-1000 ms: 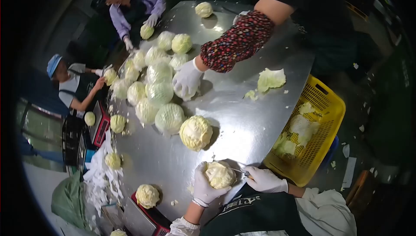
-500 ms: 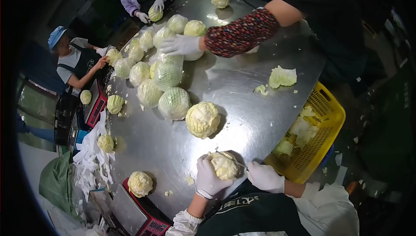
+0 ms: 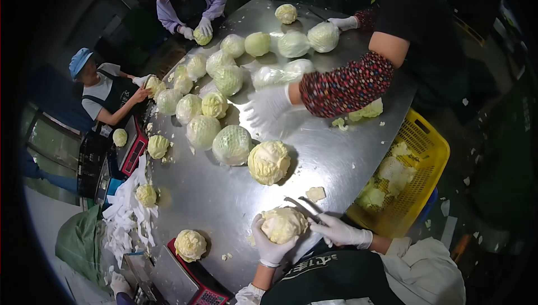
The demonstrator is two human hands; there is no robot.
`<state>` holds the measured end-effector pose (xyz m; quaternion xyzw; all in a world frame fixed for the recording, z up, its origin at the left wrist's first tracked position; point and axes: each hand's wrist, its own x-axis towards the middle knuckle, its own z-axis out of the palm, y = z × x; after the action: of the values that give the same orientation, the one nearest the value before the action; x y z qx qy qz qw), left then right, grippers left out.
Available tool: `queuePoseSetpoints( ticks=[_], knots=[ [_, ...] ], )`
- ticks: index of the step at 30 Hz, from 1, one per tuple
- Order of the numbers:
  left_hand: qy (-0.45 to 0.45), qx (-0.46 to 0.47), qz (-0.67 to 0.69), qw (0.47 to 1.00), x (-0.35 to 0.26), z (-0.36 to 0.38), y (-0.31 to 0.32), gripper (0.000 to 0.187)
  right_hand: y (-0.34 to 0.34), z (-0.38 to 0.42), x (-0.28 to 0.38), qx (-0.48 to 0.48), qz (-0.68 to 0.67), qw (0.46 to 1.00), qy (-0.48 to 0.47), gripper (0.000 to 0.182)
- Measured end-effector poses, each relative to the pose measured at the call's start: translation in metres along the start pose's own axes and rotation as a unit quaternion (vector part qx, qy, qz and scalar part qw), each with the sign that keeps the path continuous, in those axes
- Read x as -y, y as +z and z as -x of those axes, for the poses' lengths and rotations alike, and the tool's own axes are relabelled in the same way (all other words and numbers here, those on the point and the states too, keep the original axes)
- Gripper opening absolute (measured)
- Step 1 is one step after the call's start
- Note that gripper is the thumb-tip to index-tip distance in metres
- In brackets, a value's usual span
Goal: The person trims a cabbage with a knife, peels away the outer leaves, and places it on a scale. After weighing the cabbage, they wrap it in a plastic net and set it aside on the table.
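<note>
Steel counter (image 3: 342,156), wrapped cabbages (image 3: 232,145) massed, bare cabbage (image 3: 269,162) ahead, yellow basket (image 3: 432,162) alongside, co-worker's gloved hand (image 3: 272,109) beyond, left fingers (image 3: 258,229) cupping trimmed cabbage (image 3: 284,224), right fingers (image 3: 324,229) gripping knife (image 3: 301,209).

L hand (image 3: 272,244) & R hand (image 3: 340,231) in white gloves (image 3: 274,253); wears dk green apron (image 3: 336,280) w/ white lettering (image 3: 309,264), loose white sleeves (image 3: 423,271).

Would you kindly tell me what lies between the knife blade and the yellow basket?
In the head view, a pale cut piece lies there on the steel table.
</note>
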<state>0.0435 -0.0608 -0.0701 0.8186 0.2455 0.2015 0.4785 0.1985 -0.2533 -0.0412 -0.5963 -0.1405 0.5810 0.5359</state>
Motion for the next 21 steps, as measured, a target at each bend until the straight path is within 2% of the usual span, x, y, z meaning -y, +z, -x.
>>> queuePoseSetpoints(
  ticks=[1,2,3,4,6,7,8,9,11,12,13,15,17,19,21],
  knots=[
    [0.007,-0.016,-0.004,1.000,-0.007,-0.001,0.002,0.104,0.009,0.002,0.004,0.016,-0.024,0.999,-0.027,0.059],
    [0.008,-0.017,-0.003,1.000,-0.013,-0.002,0.005,0.104,0.014,0.000,0.009,0.007,0.023,0.996,-0.091,0.065],
    [0.076,-0.042,-0.035,0.996,-0.018,-0.003,0.008,0.102,0.014,-0.002,0.013,0.006,0.023,0.995,-0.092,0.065],
    [0.143,-0.067,-0.068,0.985,-0.020,-0.003,0.009,0.100,0.011,-0.006,0.018,-0.021,0.009,0.990,-0.142,0.065],
    [0.144,-0.059,-0.058,0.986,-0.009,0.000,0.006,0.098,-0.003,-0.029,0.003,-0.039,0.046,0.970,-0.237,0.071],
    [0.147,-0.050,-0.051,0.987,-0.002,0.001,0.006,0.095,-0.016,-0.035,0.001,-0.035,0.068,0.966,-0.246,0.074],
    [0.005,-0.088,0.123,0.989,-0.001,0.002,0.013,0.094,-0.029,-0.043,0.002,-0.043,0.134,0.946,-0.292,0.075],
    [0.002,-0.090,0.123,0.988,-0.008,-0.001,0.012,0.094,-0.039,-0.048,0.000,-0.052,0.198,0.920,-0.335,0.075],
    [-0.093,0.012,-0.002,0.996,-0.026,-0.014,0.005,0.092,-0.050,-0.048,0.001,-0.020,0.175,0.937,-0.301,0.071],
    [-0.015,0.073,-0.117,0.990,-0.033,-0.024,0.003,0.094,-0.051,-0.043,0.004,-0.016,0.192,0.941,-0.277,0.069],
    [-0.018,0.076,-0.114,0.990,-0.033,-0.027,0.004,0.094,-0.052,-0.038,0.008,-0.011,0.209,0.945,-0.252,0.067],
    [0.112,0.056,-0.200,0.972,-0.035,-0.032,0.009,0.090,-0.049,-0.020,0.020,-0.013,0.224,0.951,-0.212,0.066],
    [0.089,0.065,-0.182,0.977,-0.038,-0.030,0.019,0.091,-0.039,-0.007,0.020,-0.117,0.333,0.908,-0.224,0.066],
    [0.049,0.050,-0.033,0.997,-0.028,-0.024,0.039,0.088,-0.031,0.000,0.009,-0.112,0.318,0.920,-0.202,0.065],
    [0.074,0.062,-0.024,0.995,-0.029,-0.023,0.050,0.085,-0.019,0.006,0.000,-0.161,0.329,0.913,-0.178,0.062]
  ],
)
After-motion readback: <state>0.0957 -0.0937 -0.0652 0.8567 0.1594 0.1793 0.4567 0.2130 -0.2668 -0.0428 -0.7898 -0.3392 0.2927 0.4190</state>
